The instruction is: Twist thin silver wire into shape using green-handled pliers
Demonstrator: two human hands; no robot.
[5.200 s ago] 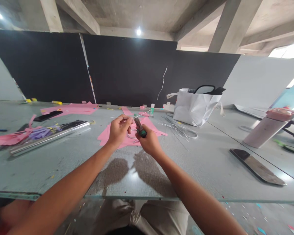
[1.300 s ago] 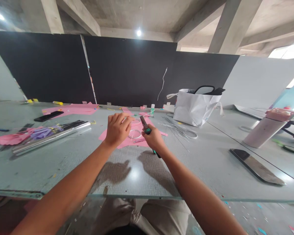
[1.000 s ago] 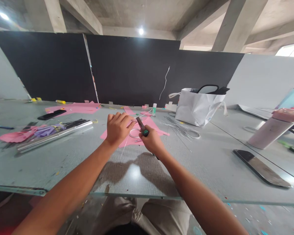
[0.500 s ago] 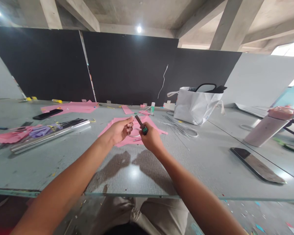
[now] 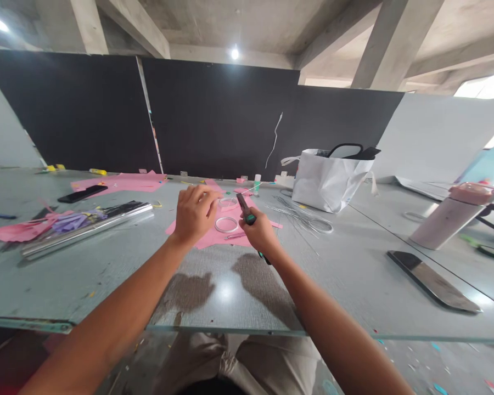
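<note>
Pliers (image 5: 245, 206) held in right hand (image 5: 260, 230), left hand (image 5: 194, 215) nearby.

Hands: two, one left hand (image 5: 196, 215) and one right hand (image 5: 260, 229) | pliers (image 5: 246, 208): one pair | silver rings (image 5: 226, 231) on pink paper (image 5: 206, 239): at least two | loose wires (image 5: 297, 213): many, they cross, so I cannot count exactly | white bag (image 5: 319, 184): one | bottle (image 5: 439, 220): one | silver roll (image 5: 90, 232): one | phones (image 5: 433, 281): two | ceiling lamps (image 5: 235, 54): two

I could read no lettering, number or sign from where I stood, neither on the white bag (image 5: 327, 184) and white-capped tube (image 5: 257, 186) near the worktop's (image 5: 337, 285) back edge, nor on the pink-lidded bottle (image 5: 438, 222) toward its right edge.
</note>
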